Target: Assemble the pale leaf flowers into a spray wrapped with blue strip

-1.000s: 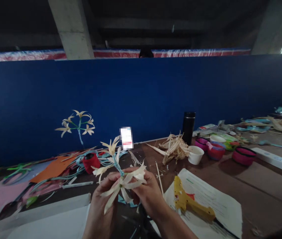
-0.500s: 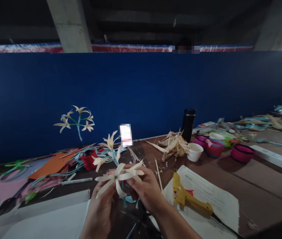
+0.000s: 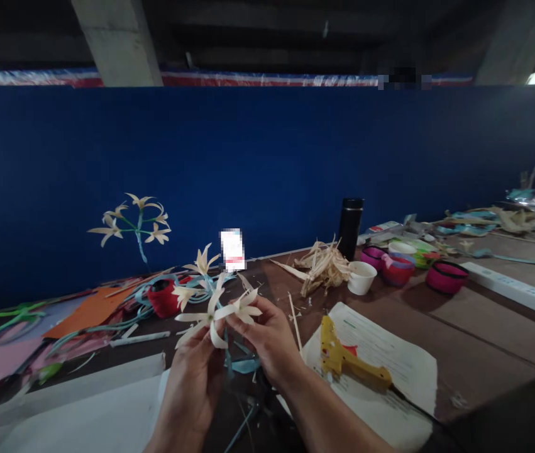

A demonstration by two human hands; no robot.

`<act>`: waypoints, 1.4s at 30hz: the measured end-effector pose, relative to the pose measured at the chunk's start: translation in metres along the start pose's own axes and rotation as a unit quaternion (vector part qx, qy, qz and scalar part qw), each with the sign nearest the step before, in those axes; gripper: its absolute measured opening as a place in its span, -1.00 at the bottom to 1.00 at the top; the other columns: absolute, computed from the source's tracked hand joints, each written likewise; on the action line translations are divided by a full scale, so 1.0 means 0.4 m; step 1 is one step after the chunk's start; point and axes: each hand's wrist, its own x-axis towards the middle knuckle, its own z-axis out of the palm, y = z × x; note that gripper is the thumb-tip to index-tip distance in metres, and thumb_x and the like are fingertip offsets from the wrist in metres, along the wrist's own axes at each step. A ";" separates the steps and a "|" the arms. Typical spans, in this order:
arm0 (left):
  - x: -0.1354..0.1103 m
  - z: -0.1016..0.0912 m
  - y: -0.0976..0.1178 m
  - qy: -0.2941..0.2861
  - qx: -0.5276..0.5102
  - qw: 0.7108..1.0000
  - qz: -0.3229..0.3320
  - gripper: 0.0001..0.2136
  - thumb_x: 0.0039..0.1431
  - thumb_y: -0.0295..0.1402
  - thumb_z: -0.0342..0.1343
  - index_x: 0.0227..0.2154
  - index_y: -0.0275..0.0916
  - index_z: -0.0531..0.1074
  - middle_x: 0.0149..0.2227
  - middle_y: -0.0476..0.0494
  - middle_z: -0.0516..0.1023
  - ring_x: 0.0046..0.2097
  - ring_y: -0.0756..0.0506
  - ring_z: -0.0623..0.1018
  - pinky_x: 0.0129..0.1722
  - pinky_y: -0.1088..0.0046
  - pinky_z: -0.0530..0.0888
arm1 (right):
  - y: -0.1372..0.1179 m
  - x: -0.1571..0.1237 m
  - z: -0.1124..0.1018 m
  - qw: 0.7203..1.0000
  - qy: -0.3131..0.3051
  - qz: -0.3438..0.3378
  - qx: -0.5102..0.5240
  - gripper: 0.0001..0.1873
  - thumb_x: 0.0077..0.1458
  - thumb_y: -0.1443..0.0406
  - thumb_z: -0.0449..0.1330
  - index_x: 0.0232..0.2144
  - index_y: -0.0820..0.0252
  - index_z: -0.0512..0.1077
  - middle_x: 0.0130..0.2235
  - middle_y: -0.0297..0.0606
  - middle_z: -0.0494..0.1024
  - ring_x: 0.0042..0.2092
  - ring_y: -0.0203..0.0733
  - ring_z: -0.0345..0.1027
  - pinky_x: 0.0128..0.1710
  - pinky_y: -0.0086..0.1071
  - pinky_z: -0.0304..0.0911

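In the head view, a spray of cream artificial flowers [image 3: 211, 316] on a stem wrapped in light blue stands between my hands. My left hand [image 3: 195, 368] is closed around its lower left side, just under a large bloom. My right hand [image 3: 267, 336] pinches near a smaller bloom [image 3: 244, 309] on the right; its fingertips are partly behind the petals. Two more blooms rise at the top of the spray. Below the hands, the blue-wrapped stem [image 3: 227, 352] shows, next to a light blue strip [image 3: 244, 365].
A yellow glue gun [image 3: 354, 365] lies on a printed sheet [image 3: 413, 352] at right. Behind are dried husks [image 3: 324, 267], a white cup [image 3: 361, 277], a black flask [image 3: 351, 228] and a white power strip [image 3: 522, 292]. A finished-looking flower spray [image 3: 141, 229] stands at left, near a red roll [image 3: 163, 299].
The right-hand bloom has turned and now shows apart from the large bloom. My hands have shifted slightly, and the whole view has moved a little.
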 end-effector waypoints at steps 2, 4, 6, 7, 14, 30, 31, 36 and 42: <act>-0.003 0.004 -0.001 -0.004 -0.004 1.000 0.005 -0.82 -0.09 -0.41 0.25 -0.34 -0.24 0.52 -0.48 0.04 0.53 -0.50 0.11 0.45 -0.50 0.69 0.41 | 0.001 0.000 -0.002 1.000 0.001 0.008 0.002 -0.67 -0.32 0.27 0.40 -0.41 0.21 0.45 -0.51 -0.41 0.44 -0.52 -0.38 0.28 -0.52 -0.51 0.22; -0.004 0.008 -0.003 -0.010 -0.006 1.000 0.015 -0.82 -0.11 -0.42 0.25 -0.35 -0.26 0.53 -0.49 0.03 0.53 -0.51 0.10 0.46 -0.51 0.68 0.41 | 0.001 -0.001 -0.005 1.000 0.001 0.010 0.001 -0.66 -0.35 0.29 0.41 -0.42 0.21 0.45 -0.51 -0.42 0.43 -0.50 -0.39 0.28 -0.50 -0.53 0.22; -0.005 0.012 -0.004 -0.017 0.000 1.000 0.024 -0.81 -0.11 -0.43 0.25 -0.34 -0.26 0.53 -0.45 0.00 0.55 -0.48 0.07 0.48 -0.51 0.66 0.41 | 0.002 -0.001 -0.007 1.000 0.003 0.006 0.010 -0.65 -0.38 0.31 0.42 -0.43 0.20 0.44 -0.49 -0.43 0.43 -0.46 -0.39 0.29 -0.46 -0.53 0.21; -0.005 0.014 -0.005 -0.019 0.003 0.999 0.028 -0.80 -0.10 -0.43 0.24 -0.33 -0.26 0.52 -0.43 -0.01 0.56 -0.46 0.06 0.49 -0.49 0.65 0.42 | 0.002 -0.001 -0.008 1.000 0.004 0.006 0.014 -0.65 -0.38 0.31 0.42 -0.44 0.20 0.43 -0.48 -0.43 0.43 -0.46 -0.38 0.30 -0.45 -0.53 0.21; -0.010 0.015 -0.007 -0.009 0.009 1.000 0.009 -0.84 -0.15 -0.41 0.27 -0.41 -0.26 0.52 -0.42 -0.03 0.58 -0.41 0.01 0.53 -0.43 0.60 0.44 | 0.001 -0.003 -0.002 1.000 -0.010 -0.013 0.024 -0.77 -0.25 0.26 0.36 -0.47 0.19 0.43 -0.53 -0.41 0.42 -0.56 -0.39 0.24 -0.55 -0.48 0.19; -0.006 0.008 -0.014 -0.023 0.009 1.000 0.018 -0.74 -0.17 -0.41 0.28 -0.32 -0.28 0.52 -0.41 -0.05 0.58 -0.39 -0.02 0.53 -0.40 0.54 0.45 | 0.001 -0.003 -0.004 0.999 -0.013 -0.009 0.030 -0.85 -0.16 0.27 0.32 -0.48 0.17 0.43 -0.59 -0.47 0.37 -0.61 -0.44 0.17 -0.62 -0.53 0.11; -0.007 0.010 -0.013 -0.025 0.012 0.999 0.018 -0.73 -0.19 -0.40 0.29 -0.32 -0.28 0.52 -0.41 -0.06 0.58 -0.39 -0.03 0.53 -0.39 0.53 0.45 | 0.002 -0.003 -0.004 1.000 -0.012 -0.008 0.028 -0.84 -0.16 0.27 0.32 -0.47 0.17 0.43 -0.59 -0.47 0.38 -0.61 -0.44 0.17 -0.61 -0.52 0.11; -0.007 0.013 -0.011 -0.047 0.005 0.999 0.018 -0.71 -0.13 -0.35 0.26 -0.26 -0.28 0.50 -0.38 -0.09 0.58 -0.35 -0.05 0.53 -0.37 0.49 0.45 | 0.005 -0.001 -0.008 0.999 -0.011 -0.002 0.031 -0.82 -0.17 0.25 0.32 -0.47 0.19 0.43 -0.63 -0.50 0.31 -0.65 -0.49 0.05 -0.65 -0.55 -0.01; -0.001 0.003 -0.018 -0.042 0.016 0.999 0.027 -0.75 -0.10 -0.38 0.24 -0.29 -0.29 0.52 -0.39 -0.11 0.58 -0.35 -0.06 0.53 -0.37 0.50 0.45 | 0.003 0.000 -0.005 1.000 0.005 -0.002 0.011 -0.79 -0.18 0.24 0.33 -0.49 0.22 0.42 -0.66 -0.52 0.25 -0.65 -0.51 -0.05 -0.66 -0.56 -0.13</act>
